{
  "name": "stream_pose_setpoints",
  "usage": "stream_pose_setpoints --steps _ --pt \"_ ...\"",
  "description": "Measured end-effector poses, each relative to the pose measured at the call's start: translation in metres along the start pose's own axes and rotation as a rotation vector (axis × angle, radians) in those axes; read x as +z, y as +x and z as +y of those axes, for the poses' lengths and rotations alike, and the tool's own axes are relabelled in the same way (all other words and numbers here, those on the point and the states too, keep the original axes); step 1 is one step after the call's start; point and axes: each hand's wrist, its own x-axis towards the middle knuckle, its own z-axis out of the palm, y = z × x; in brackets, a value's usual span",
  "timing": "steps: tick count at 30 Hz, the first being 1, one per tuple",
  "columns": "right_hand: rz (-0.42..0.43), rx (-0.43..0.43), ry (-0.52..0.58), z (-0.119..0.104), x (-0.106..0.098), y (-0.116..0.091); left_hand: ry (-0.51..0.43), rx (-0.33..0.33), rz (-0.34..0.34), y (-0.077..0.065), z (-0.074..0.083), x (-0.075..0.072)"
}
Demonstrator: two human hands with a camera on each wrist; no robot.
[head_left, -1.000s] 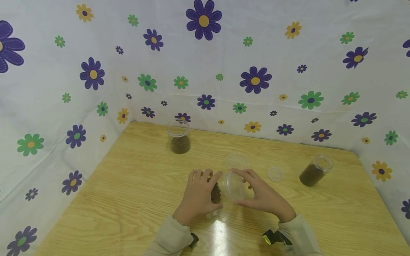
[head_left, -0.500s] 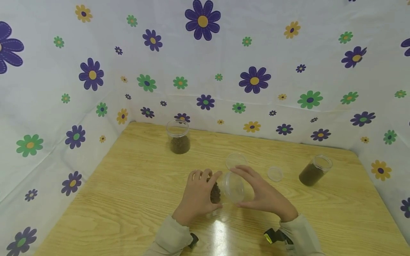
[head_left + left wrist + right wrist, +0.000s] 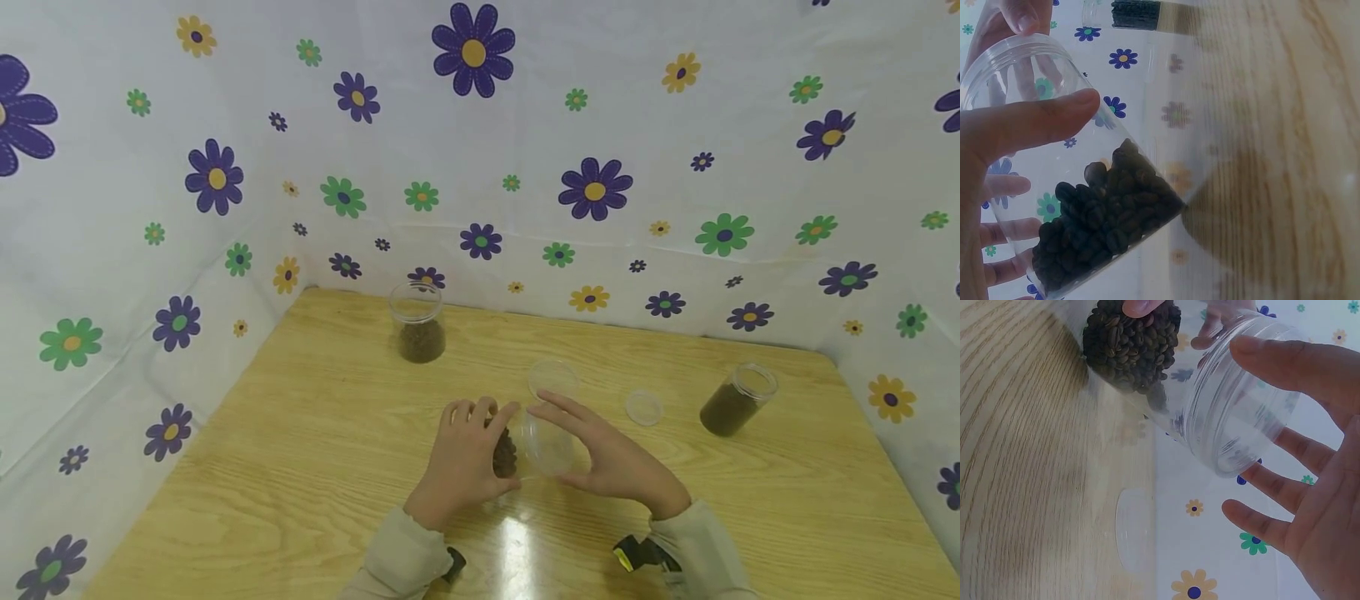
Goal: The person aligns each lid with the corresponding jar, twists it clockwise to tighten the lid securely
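A clear jar (image 3: 550, 446) part full of coffee beans (image 3: 1104, 212) is tilted well over, its rim toward the right. My left hand (image 3: 461, 454) grips the jar's body near the beans, thumb on the near side and fingers on the far side. With thumb and fingers, my right hand (image 3: 618, 454) spans the clear rim (image 3: 1229, 394); the thumb lies on it. I cannot tell whether a lid sits on that end. In the left wrist view, the beans lie heaped against the jar's base.
Behind my hands a large clear disc-shaped lid (image 3: 553, 380) lies flat, with a smaller one (image 3: 645, 407) to its right. A jar with dark contents (image 3: 420, 325) stands back left. Another dark-filled jar (image 3: 735, 404) stands right. Flowered cloth (image 3: 487, 158) borders the wooden table (image 3: 300, 467).
My right fingers have shifted a little along the rim, the upper ones now further left. My left hand and the jar hold nearly the same place.
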Motion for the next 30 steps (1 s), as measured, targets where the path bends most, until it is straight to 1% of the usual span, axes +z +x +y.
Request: stream_pose_setpoints --steps 4,12,20,24,30 --pt "-0.002 0.010 0.013 0.0010 0.0010 0.0001 0.008 0.004 0.003 -0.0003 -0.0009 0.0010" --pt "0.020 -0.020 0.009 0.0004 0.0010 0.0008 0.022 0.011 0.009 -0.0005 -0.0014 0.0026" --pt "0.029 -0.015 -0.004 -0.0025 0.0004 0.0015 0.022 0.013 0.028 -0.0007 -0.0019 0.0036" --pt "0.035 -0.002 -0.005 -0.0043 -0.0004 0.0021 0.019 0.014 0.031 -0.0006 -0.0024 0.0041" --pt "0.028 0.045 0.014 -0.0058 -0.0012 0.0019 0.023 0.016 0.024 -0.0004 -0.0024 0.0039"
